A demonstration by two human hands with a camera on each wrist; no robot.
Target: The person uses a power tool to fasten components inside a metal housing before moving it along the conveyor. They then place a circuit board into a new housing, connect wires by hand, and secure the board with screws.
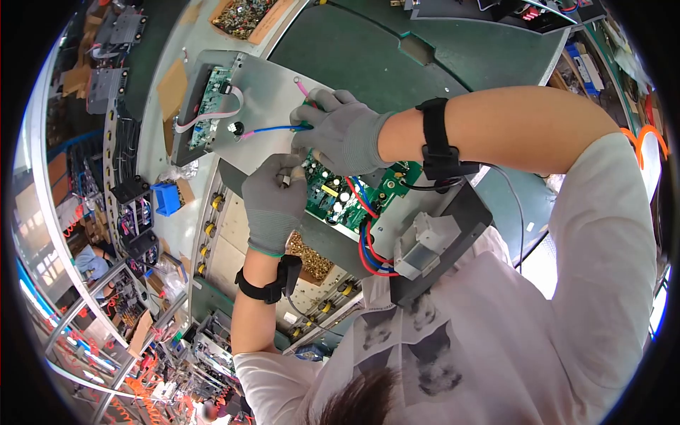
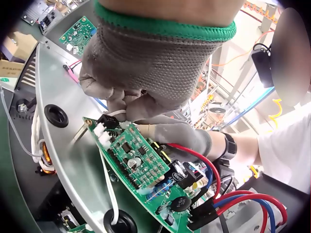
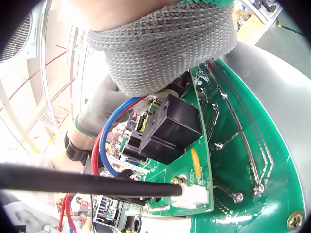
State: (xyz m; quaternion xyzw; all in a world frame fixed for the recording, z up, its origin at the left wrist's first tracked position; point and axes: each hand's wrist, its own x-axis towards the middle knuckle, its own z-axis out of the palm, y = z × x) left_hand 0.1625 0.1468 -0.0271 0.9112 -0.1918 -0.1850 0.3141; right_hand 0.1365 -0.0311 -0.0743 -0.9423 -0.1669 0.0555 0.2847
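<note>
A green circuit board (image 1: 333, 195) with many components stands tilted over the metal chassis plate (image 1: 265, 106). My gloved left hand (image 1: 275, 195) is curled at the board's far-left edge and pinches a small white connector (image 1: 285, 180). White sockets (image 2: 101, 133) on the board sit just below those fingers in the left wrist view. Reaching over the board, my gloved right hand (image 1: 340, 131) grips its upper edge; its fingertips are partly hidden. A blue wire (image 1: 273, 129) and a pink wire end (image 1: 301, 86) run in by the right fingers.
Thick red and blue wires (image 1: 365, 248) link the board to a white block (image 1: 425, 244) near my body. A smaller board with a ribbon cable (image 1: 237, 106) sits at the chassis' far end. Boxes of small metal parts (image 1: 309, 261) and a blue bin (image 1: 167, 199) stand nearby.
</note>
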